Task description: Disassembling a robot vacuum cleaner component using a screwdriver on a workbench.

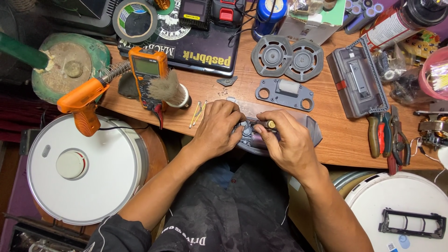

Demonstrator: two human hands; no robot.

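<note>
While I watch from the head camera, both hands work at the near edge of the wooden table (336, 140), right over a small grey motor unit (254, 135) that sits half on a grey plastic housing (312, 128). My left hand (217, 128) is curled over the left end of the unit, fingers closed on it and pressing it down. My right hand (289, 142) is closed too, pinching what looks like a short brass-tipped tool or bit (270, 124) against the top of the unit; how the tip seats I cannot tell, because the fingers hide it.

I judge the main risk to be a slip. The unit lies just at the table's edge, above my lap, so if the left hand eases off, it could tip and drop. The brass tip could also skid off and nick the plastic or a fingertip if I press at an angle.

A few tiny screws (223, 93) lie loose farther back on the table, near a brush (170, 91) and an orange multimeter (148, 70); a nudge from a forearm could scatter them. Red-handled pliers (379, 135) lie to the right, near the right hand's elbow path. A white round robot vacuum (81, 170) sits low on the left, an orange heat tool (84, 105) propped above it.
</note>
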